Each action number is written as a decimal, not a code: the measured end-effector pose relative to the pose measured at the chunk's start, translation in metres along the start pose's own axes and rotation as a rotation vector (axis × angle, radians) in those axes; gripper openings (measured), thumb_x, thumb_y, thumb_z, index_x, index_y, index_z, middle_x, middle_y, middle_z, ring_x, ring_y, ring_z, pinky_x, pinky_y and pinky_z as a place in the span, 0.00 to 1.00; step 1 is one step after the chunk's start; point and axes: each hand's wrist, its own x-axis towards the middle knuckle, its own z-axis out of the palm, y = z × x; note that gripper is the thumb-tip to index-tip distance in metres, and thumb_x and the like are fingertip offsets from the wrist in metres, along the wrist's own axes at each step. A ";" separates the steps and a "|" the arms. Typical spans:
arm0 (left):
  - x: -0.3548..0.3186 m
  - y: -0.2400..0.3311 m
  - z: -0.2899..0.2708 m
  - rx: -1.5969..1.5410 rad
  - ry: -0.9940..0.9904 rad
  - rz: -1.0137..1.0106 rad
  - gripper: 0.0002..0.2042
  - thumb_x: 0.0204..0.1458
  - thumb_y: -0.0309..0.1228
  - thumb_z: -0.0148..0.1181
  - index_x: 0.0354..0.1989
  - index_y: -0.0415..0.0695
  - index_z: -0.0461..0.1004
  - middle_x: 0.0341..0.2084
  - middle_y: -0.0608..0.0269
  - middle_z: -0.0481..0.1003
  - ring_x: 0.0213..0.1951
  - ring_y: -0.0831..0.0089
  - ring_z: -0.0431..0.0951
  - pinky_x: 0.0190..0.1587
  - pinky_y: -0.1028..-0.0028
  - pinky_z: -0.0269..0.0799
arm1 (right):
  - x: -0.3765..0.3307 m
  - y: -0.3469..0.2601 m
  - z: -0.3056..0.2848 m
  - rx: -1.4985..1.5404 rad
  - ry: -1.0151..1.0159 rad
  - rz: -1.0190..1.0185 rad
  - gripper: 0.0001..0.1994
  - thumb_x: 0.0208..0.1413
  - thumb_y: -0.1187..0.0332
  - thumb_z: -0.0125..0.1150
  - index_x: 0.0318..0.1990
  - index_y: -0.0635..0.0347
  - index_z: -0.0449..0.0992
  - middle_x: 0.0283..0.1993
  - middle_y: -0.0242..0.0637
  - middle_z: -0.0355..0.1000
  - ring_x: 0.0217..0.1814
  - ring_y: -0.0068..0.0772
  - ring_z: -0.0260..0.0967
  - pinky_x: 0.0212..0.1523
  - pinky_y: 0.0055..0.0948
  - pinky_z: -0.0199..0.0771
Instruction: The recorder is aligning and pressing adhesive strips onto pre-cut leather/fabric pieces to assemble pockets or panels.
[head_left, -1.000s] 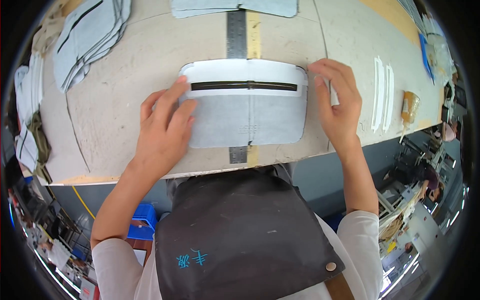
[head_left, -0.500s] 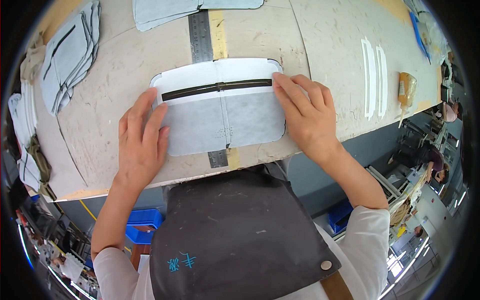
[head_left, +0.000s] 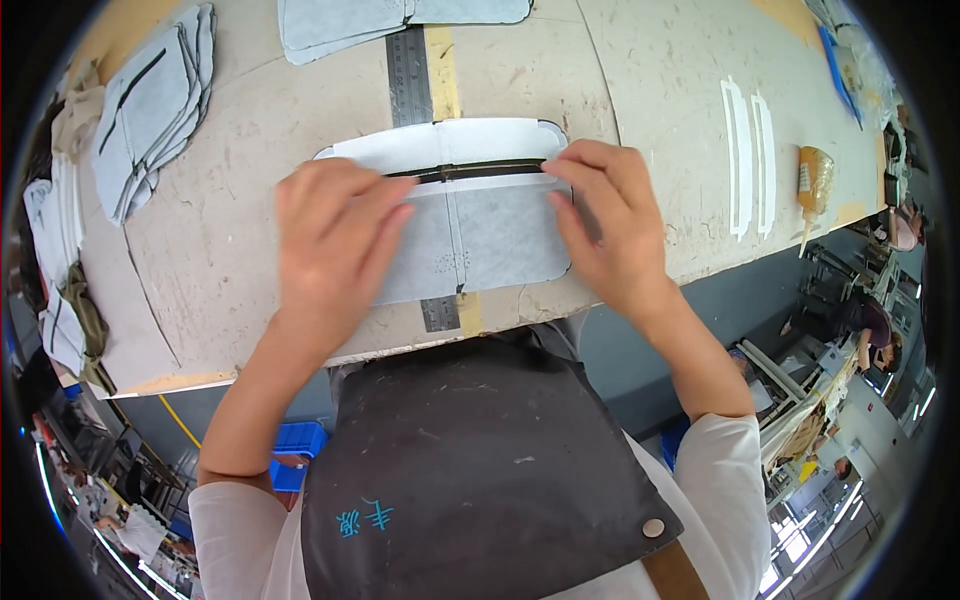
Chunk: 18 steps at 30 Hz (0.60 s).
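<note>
A light grey fabric panel (head_left: 480,235) with rounded corners lies flat on the worktable (head_left: 230,230), with a dark zipper strip (head_left: 470,171) running across its upper part and a white panel (head_left: 450,140) showing above the strip. My left hand (head_left: 330,240) lies flat on the panel's left half, fingertips at the zipper. My right hand (head_left: 605,220) presses the panel's right end, fingers spread, fingertips at the zipper's right end. Neither hand grips anything.
A metal ruler (head_left: 412,80) and a yellow strip (head_left: 443,60) run under the panel. Stacked grey panels (head_left: 150,110) lie at far left, more grey pieces (head_left: 380,20) at the top. Two white strips (head_left: 748,160) and a glue bottle (head_left: 815,180) sit right. I wear a dark apron (head_left: 480,470).
Both hands have slid inward and up over the panel to the zipper line; the left hand now covers more of the left half, and the view has shifted closer.
</note>
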 end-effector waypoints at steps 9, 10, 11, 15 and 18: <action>0.029 0.018 0.055 -0.117 0.007 0.100 0.10 0.36 0.25 0.71 0.28 0.43 0.77 0.27 0.67 0.69 0.36 0.66 0.68 0.40 0.66 0.60 | -0.008 -0.002 0.016 0.048 0.048 0.029 0.14 0.42 0.83 0.68 0.40 0.65 0.79 0.42 0.40 0.71 0.39 0.39 0.69 0.35 0.32 0.72; 0.029 0.018 0.056 -0.110 0.013 0.096 0.11 0.35 0.25 0.72 0.28 0.44 0.77 0.27 0.67 0.69 0.36 0.66 0.68 0.40 0.66 0.60 | -0.009 -0.001 0.016 0.050 0.045 0.021 0.15 0.42 0.83 0.67 0.40 0.65 0.79 0.42 0.39 0.71 0.40 0.41 0.69 0.36 0.34 0.73; 0.029 0.017 0.056 -0.102 0.018 0.092 0.11 0.35 0.25 0.72 0.27 0.44 0.76 0.27 0.67 0.69 0.36 0.66 0.68 0.40 0.67 0.60 | -0.010 -0.001 0.017 0.053 0.046 0.023 0.15 0.42 0.83 0.67 0.40 0.65 0.79 0.42 0.39 0.71 0.40 0.41 0.69 0.36 0.34 0.73; 0.029 0.016 0.058 -0.109 0.028 0.108 0.11 0.34 0.25 0.72 0.27 0.44 0.77 0.27 0.68 0.69 0.36 0.67 0.68 0.40 0.67 0.60 | -0.009 -0.001 0.017 -0.013 0.043 -0.055 0.17 0.38 0.83 0.66 0.40 0.66 0.79 0.43 0.39 0.71 0.40 0.40 0.69 0.37 0.33 0.73; 0.030 0.016 0.057 -0.114 0.039 0.122 0.10 0.35 0.25 0.72 0.26 0.44 0.77 0.27 0.69 0.70 0.36 0.67 0.68 0.40 0.67 0.60 | -0.012 -0.001 0.015 -0.135 0.011 -0.139 0.17 0.37 0.80 0.63 0.40 0.68 0.78 0.44 0.39 0.71 0.42 0.39 0.69 0.38 0.32 0.73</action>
